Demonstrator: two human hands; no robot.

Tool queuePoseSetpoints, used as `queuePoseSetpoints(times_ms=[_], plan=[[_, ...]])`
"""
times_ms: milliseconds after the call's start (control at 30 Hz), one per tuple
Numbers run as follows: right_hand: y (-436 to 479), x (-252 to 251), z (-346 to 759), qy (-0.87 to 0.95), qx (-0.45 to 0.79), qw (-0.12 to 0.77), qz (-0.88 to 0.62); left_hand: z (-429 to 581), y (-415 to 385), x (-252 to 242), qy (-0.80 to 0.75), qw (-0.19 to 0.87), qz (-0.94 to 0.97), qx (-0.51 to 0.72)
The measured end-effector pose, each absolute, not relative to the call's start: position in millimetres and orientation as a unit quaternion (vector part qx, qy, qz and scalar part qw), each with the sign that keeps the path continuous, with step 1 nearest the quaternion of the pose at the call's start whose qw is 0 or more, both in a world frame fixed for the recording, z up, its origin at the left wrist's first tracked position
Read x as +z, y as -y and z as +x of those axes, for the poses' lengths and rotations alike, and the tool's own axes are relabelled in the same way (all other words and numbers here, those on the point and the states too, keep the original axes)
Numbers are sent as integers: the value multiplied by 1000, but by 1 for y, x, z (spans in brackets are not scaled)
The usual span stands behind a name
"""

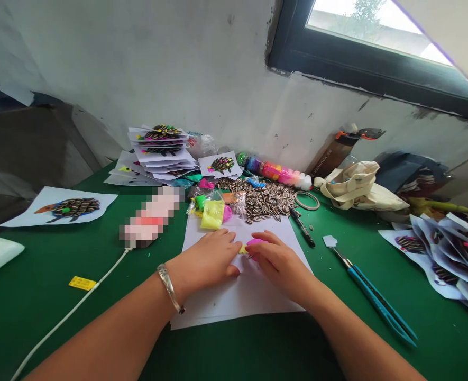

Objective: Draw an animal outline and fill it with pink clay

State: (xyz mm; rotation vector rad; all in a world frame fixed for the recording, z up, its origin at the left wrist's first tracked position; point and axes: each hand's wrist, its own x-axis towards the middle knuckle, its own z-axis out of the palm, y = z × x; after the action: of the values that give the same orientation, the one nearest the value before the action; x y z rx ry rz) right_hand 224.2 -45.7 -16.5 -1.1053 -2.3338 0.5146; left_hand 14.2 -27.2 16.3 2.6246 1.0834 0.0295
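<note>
On the white paper (213, 301) in front of me lies a flattened piece of pink modelling clay (254, 242), with a small bit of yellow clay (242, 248) against its left side. My left hand (208, 259) rests on the sheet with its fingers stretched out, their tips by the yellow clay. Bent over the pink clay, my right hand (277, 262) pinches what looks like a sunflower seed (250, 257). The fingers partly cover both pieces of clay. Just beyond the hands are bags of coloured clay, including a yellow one (212, 214).
A heap of sunflower seeds (269, 201) spreads behind the paper. A black pen (303, 228) and blue-handled tweezers (380, 301) lie to the right. Seed pictures are stacked at back left (162, 159) and far right (451, 254). A white cable (71, 312) crosses the green table's left side.
</note>
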Motion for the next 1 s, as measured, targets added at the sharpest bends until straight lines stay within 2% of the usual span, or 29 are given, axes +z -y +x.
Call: queuePoseSetpoints(times_ms=[233,467,633,767,1000], plan=[[45,-25,215,895,157,199,-367,12,25,10,-373,161,913,27],[44,-17,223,841,171,305,-412,12,26,14,-371,149,916,15],[33,-14,239,788,164,350,-480,14,27,26,-382,181,906,-11],[21,-23,250,736,171,352,-552,15,30,36,-405,187,894,-34],[11,-37,258,700,205,343,-591,13,28,30,-391,163,906,-20]])
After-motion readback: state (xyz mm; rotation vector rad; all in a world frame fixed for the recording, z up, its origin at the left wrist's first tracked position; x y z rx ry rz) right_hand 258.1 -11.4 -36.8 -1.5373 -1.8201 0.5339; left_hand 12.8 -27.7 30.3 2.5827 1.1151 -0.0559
